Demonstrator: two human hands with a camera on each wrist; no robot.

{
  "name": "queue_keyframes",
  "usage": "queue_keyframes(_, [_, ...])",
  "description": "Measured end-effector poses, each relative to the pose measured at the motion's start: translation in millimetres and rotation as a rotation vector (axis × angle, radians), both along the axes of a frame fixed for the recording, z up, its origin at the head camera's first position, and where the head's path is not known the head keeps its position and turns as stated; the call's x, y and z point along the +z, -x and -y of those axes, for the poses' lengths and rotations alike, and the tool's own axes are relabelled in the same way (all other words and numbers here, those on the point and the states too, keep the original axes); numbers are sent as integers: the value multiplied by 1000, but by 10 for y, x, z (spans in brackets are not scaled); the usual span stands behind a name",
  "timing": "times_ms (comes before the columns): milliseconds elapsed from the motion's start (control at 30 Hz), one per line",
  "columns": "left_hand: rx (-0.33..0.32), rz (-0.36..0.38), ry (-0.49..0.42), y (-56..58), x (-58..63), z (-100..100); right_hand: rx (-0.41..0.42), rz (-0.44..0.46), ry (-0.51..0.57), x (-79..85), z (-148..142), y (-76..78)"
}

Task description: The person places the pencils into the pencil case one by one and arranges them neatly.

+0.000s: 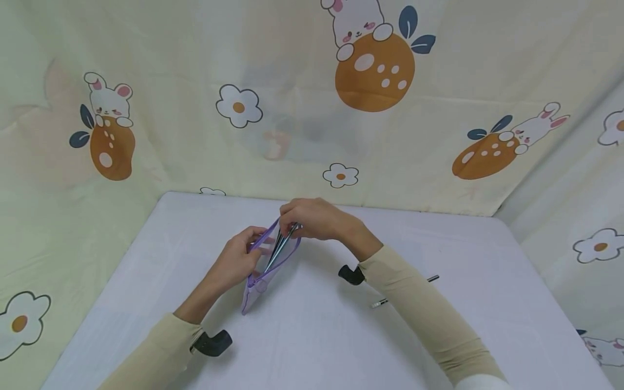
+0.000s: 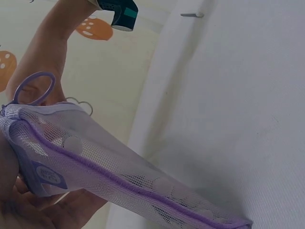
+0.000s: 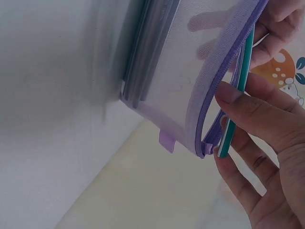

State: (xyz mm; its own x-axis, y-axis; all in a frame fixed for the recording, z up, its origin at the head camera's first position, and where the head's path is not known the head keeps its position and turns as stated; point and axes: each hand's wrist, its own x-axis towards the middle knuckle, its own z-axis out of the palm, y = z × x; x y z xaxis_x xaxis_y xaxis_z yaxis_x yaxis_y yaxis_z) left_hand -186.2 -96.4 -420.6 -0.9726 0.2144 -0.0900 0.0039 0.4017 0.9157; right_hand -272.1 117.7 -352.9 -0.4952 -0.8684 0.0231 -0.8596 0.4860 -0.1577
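My left hand [image 1: 237, 260] holds a mesh pencil pouch [image 1: 252, 295] with a purple zipper, tilted over the white table. The pouch's mouth gapes open at the top. In the right wrist view, my right hand [image 3: 271, 129] pinches a teal pencil [image 3: 228, 136] between thumb and fingers at the zipper opening. Several slim dark pencils [image 3: 147, 52] lie inside, seen through the mesh. In the left wrist view, the pouch [image 2: 100, 176] shows a purple label and a purple loop [image 2: 21, 88], with left fingers beneath it. My right hand is mostly hidden behind the pouch there.
A dark pencil-like stick with a white tip [image 1: 379, 303] lies on the white table [image 1: 312, 346], its middle hidden under the right sleeve [image 1: 424, 309]. Black devices [image 1: 213, 343] sit at both wrists. A printed curtain [image 1: 292, 135] hangs behind the table's far edge.
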Motion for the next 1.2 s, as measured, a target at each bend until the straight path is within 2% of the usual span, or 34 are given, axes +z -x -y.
queue_keyframes(267, [-10, -4, -24, -3, 10, 16, 30, -11, 82, -41, -85, 8])
queue_keyframes(467, [-12, -6, -23, -13, 20, 13, -13, -34, 101, -26, -226, -2])
queue_keyframes(633, [-6, -18, -19, -19, 14, 23, -55, -14, 107, -9, -439, -54])
queue_keyframes(967, [-8, -32, -15, -20, 11, 30, -118, 122, 120, -62, -912, -144])
queue_keyframes(1200, [-2, -34, -8, -27, 17, 31, -152, 175, 109, -111, -1232, -223])
